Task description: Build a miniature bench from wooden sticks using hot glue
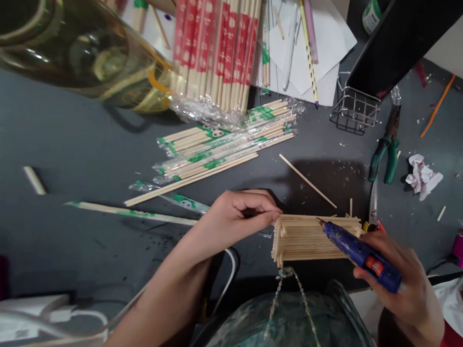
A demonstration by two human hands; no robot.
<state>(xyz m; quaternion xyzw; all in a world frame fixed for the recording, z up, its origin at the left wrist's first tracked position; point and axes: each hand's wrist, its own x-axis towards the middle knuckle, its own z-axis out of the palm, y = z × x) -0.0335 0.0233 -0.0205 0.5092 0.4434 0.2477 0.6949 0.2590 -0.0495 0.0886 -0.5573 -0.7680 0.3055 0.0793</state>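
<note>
A small structure of glued chopsticks (308,242) sits at the near edge of the dark table, in front of my body. My left hand (249,212) pinches its upper left corner between thumb and fingers. In my right hand (406,281) is a blue hot glue gun (361,254), gripped around its body. The gun points up and left, its tip over the top rail of the structure; whether it touches the wood I cannot tell. A loose thin stick (307,180) lies just beyond the structure.
Wrapped chopsticks (225,138) and a red-printed bundle (215,46) lie beyond my left hand. A large amber bottle (102,52) fills the upper left. Green-handled pliers (386,148), scissors (373,206) and crumpled paper (423,176) lie to the right. White cables (85,320) run at lower left.
</note>
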